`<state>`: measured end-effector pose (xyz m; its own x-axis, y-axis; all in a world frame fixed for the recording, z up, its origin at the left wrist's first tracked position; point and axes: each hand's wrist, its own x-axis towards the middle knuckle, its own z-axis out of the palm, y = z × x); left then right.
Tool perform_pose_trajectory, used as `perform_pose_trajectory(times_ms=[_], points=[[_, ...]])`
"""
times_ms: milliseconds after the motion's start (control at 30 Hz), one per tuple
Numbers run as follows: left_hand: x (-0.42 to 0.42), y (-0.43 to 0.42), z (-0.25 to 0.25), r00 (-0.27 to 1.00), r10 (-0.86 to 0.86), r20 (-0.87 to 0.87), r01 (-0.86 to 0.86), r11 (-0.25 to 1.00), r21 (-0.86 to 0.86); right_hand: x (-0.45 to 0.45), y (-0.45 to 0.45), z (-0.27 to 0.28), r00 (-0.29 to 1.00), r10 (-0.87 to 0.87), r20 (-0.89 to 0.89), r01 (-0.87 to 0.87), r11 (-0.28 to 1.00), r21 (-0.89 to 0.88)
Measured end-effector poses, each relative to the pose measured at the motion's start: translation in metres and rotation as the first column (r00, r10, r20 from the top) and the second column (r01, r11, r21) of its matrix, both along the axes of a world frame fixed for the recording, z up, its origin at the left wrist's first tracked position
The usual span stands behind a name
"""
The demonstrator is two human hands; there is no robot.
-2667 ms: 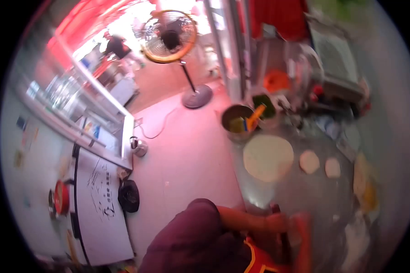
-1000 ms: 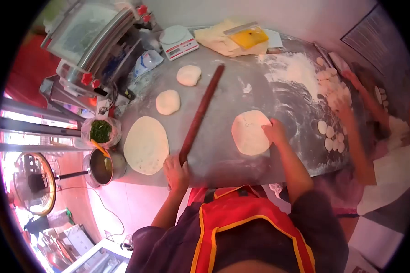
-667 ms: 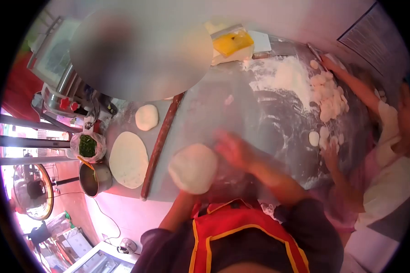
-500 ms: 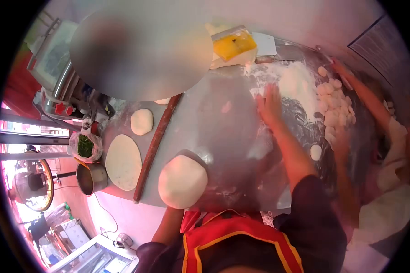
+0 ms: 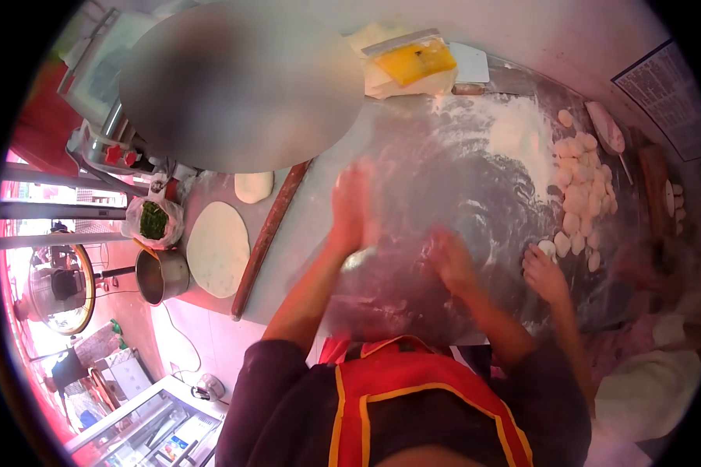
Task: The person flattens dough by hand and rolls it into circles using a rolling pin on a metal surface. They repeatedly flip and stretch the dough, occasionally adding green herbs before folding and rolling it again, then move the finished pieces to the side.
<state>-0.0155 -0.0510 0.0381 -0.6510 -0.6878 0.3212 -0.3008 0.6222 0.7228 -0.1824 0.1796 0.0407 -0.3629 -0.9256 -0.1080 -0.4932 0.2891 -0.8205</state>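
My left hand (image 5: 352,204) is over the grey worktop, right of the brown rolling pin (image 5: 269,245); it is raised and smeared by motion. My right hand (image 5: 448,257) is blurred too, above the dusted surface nearer the front edge. No dough disc can be made out in either hand. Left of the pin lies a large flat dough round (image 5: 219,250), with a smaller thick dough piece (image 5: 254,187) behind it. Scattered flour (image 5: 518,140) whitens the back right of the worktop.
Several small dough pieces (image 5: 576,187) lie at the right, where a co-worker's hand (image 5: 545,274) touches one. A pot (image 5: 162,276) and a bag of chopped greens (image 5: 153,220) stand at the left. Behind are a yellow packet (image 5: 413,62) and a grey blurred oval that hides the back left.
The dough disc that was on my left hand is no longer distinguishable. My left hand has moved forward and right; my right hand has come back from the flour toward the front edge.
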Motion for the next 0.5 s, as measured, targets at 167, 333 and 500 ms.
perform_pose_trajectory(times_ms=[167,333,500], points=[[-0.059,0.0,-0.015,0.879,0.062,0.473,0.031,0.982,-0.186,-0.007,-0.064,0.002,0.627,-0.492,0.605,0.489,0.852,0.186],[-0.051,0.02,-0.079,0.942,-0.022,0.334,0.099,0.972,-0.214,-0.039,-0.055,-0.058,0.774,-0.04,-0.632,-0.198,0.933,-0.301],[0.012,0.074,-0.053,0.923,0.087,0.375,-0.019,0.983,-0.182,-0.044,-0.015,-0.09,0.968,0.036,0.25,-0.007,0.993,-0.115]])
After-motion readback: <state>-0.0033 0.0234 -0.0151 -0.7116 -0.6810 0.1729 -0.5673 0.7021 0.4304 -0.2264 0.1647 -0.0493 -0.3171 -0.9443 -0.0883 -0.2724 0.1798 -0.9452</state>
